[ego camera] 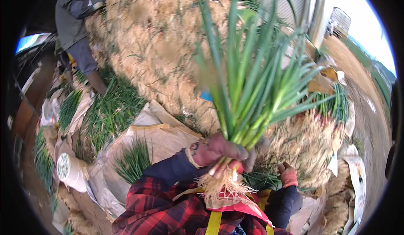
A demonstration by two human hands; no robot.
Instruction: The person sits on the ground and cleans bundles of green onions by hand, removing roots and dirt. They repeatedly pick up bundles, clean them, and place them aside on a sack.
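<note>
My left hand (221,151), in a dusty pink work glove, grips a bunch of spring onions (246,115) just above the bulbs. Their long green leaves fan upward and to the right. Pale stringy roots (225,183) hang below the fist, in front of my red plaid clothing (164,203). Lower right, my right hand (287,173) has its fingers curled, with a reddish glove or cuff around it. A small pale spot shows at its fingertips; whether it holds something is unclear. Cut green leaves (263,176) lie between the two hands.
A large heap of spring onions (157,52), roots outward, rises ahead. Another person (75,23) stands at its left side. Loose leaves (109,115) and pale sheeting (126,153) lie left, near a white wrapped roll (71,172). Beyond the right side runs a dirt road (356,67) with a truck (341,22).
</note>
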